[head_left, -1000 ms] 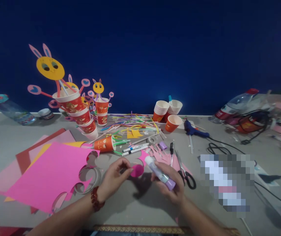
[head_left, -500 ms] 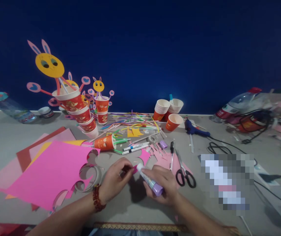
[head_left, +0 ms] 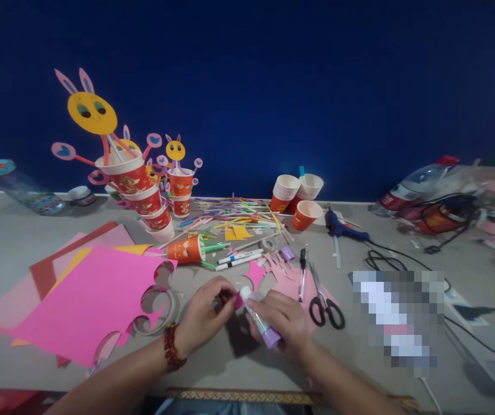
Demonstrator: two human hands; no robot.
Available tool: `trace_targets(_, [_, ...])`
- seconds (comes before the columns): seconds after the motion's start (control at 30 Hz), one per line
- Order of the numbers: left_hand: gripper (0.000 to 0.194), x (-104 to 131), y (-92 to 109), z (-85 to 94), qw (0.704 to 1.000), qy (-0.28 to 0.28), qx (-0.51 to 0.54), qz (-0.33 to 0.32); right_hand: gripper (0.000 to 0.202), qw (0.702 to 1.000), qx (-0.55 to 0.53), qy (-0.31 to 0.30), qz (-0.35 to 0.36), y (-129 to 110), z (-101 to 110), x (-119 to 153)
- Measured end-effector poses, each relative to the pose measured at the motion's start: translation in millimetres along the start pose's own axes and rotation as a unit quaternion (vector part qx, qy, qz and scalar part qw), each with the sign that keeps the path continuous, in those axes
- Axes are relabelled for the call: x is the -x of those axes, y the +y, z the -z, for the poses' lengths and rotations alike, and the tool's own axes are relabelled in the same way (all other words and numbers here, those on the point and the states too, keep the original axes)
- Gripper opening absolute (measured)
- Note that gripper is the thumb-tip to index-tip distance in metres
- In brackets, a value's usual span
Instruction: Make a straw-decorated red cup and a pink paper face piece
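Note:
Between thumb and fingers, my left hand [head_left: 210, 308] pinches a small magenta paper piece [head_left: 239, 300], mostly hidden by the fingers. My right hand [head_left: 284, 323] is wrapped round a glue stick [head_left: 258, 318] with a purple base, its white end touching or very near the paper piece. Just beyond the hands lies a magenta paper scrap [head_left: 255, 273] with curved cut edges. The purple glue cap [head_left: 288, 253] rests farther back. To the right of my right hand are scissors [head_left: 326, 305] with black handles and a black pen [head_left: 303, 275].
Coloured paper sheets [head_left: 87, 300] and a tape roll [head_left: 167, 314] lie at left. Stacked cup figures [head_left: 128, 178] stand behind them. Pipe cleaners [head_left: 234, 216], paper cups [head_left: 286, 190] and a blue glue gun [head_left: 347, 227] with its cord are at the back. A bottle [head_left: 416, 184] leans at right.
My right hand and the glue stick have shifted slightly left, and the stick's purple base is a little lower. My left hand keeps its pinch on the paper piece.

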State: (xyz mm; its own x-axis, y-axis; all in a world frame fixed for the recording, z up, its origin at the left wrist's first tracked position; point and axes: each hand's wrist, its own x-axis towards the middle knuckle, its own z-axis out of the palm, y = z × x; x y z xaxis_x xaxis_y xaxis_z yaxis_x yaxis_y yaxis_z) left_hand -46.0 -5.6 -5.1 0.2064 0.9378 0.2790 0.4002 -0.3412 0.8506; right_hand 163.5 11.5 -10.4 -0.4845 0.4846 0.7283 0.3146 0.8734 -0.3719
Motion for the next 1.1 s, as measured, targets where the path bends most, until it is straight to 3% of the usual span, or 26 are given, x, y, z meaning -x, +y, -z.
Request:
trace_targets(0.13, [0.008, -0.3, 0.3, -0.9, 0.999, -0.016, 0.032, 0.04, 0.05, 1.0, 0.017, 0.012, 0.011, -1.1, -3.2, -1.4])
trace_targets(0.4, [0.013, 1.2, 1.1, -2.9, 0.997, -0.02, 0.061, 0.051, 0.044, 0.998, 0.043, 0.02, -0.028, -2.7, -1.3, -2.8])
trace_targets(0.57, [0.012, 1.0, -1.1, -5.3, 0.995, -0.023, 0.07, 0.061, 0.044, 0.999, 0.016, 0.015, -0.029, -2.2, -3.0, -1.0])
trace_targets(0.73, [0.015, 0.6, 0.3, -6.9, 0.985, -0.025, 0.138, 0.102, 0.037, 0.996, 0.01, 0.026, -0.085, 1.5, -1.5, -0.8])
trace_targets(1.1, [0.019, 0.4, -3.1, -9.5, 0.964, -0.029, 0.218, 0.149, 0.039, 0.994, -0.042, 0.042, -0.092, 0.5, -5.2, 0.5])
